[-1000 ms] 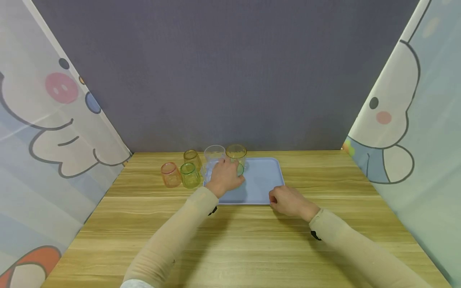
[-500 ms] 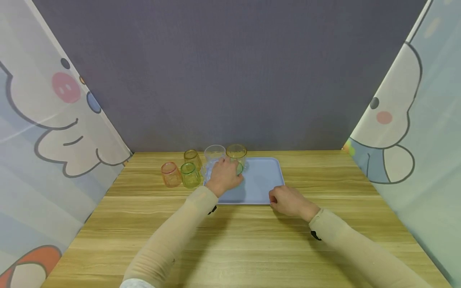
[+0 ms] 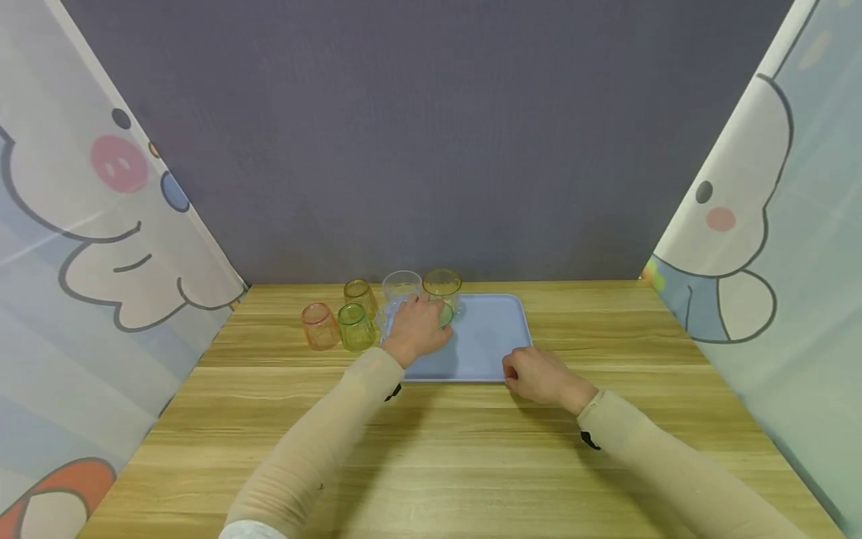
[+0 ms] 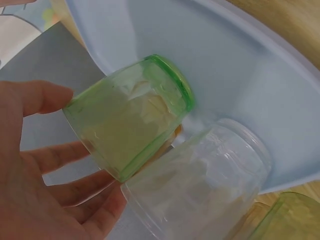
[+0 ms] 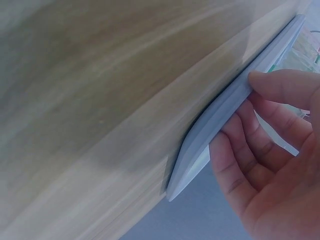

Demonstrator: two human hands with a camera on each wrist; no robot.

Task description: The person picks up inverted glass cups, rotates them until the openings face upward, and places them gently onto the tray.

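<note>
My left hand [image 3: 417, 328] is over the left part of a pale blue tray [image 3: 485, 340]. In the left wrist view its thumb and fingers hold a green glass [image 4: 130, 117] by the end away from the tray, its thick green end against the tray surface. Right beside that one, a clear glass [image 4: 200, 185] stands close to the fingertips. My right hand [image 3: 542, 376] is at the tray's front right corner. In the right wrist view the thumb and curled fingers grip the tray's rim [image 5: 220, 117], the tray lying flat on the table.
Left of the tray stand a pink-orange glass [image 3: 319, 329], a yellow-green glass [image 3: 357, 331] and an amber glass [image 3: 361, 299]. At the tray's back left are a tall clear glass [image 3: 402, 284] and a yellow-rimmed glass [image 3: 442, 281]. A grey panel [image 3: 438, 150] rises behind the wooden table [image 3: 471, 464].
My left hand has shifted very slightly left and toward me over the tray. My right hand stays at the tray's corner, and the other glasses keep their places.
</note>
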